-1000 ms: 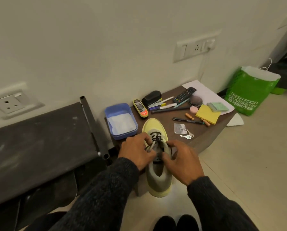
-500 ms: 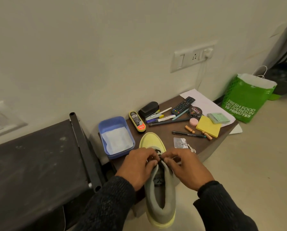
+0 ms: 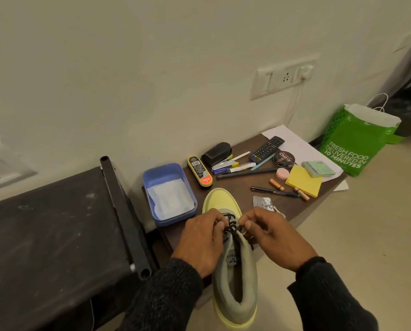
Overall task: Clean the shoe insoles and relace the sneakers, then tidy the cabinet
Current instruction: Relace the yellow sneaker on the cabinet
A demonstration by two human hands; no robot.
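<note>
Two hands work at the black lace (image 3: pixel 232 227) of a grey and yellow sneaker (image 3: pixel 233 278), whose heel hangs off the near edge of a low brown cabinet top (image 3: pixel 292 206) while its yellow toe rests on the wood. The left hand (image 3: pixel 203 242) curls its fingers round the lace on the shoe's left side; the right hand (image 3: pixel 275 240) pinches the lace on the right, just beside the eyelets. Both wrists wear dark knitted sleeves.

Just left of the toe sits a blue plastic box (image 3: pixel 168 194) with a white sheet inside. Right of the toe lie a small foil packet (image 3: pixel 261 202) and a black pen (image 3: pixel 275 191). Farther back are a yellow shoe-polish applicator (image 3: pixel 199 171), a black stapler (image 3: pixel 216 154), several pens and markers, a pink round tablet-like disc (image 3: pixel 282 173), two batteries, a yellow sticky-note pad (image 3: pixel 303 181), a green pad (image 3: pixel 318 168), a round polish tin (image 3: pixel 284 158) and a black remote control (image 3: pixel 267 149). A green paper bag (image 3: pixel 357 142) stands on the floor by the wall at the right.
</note>
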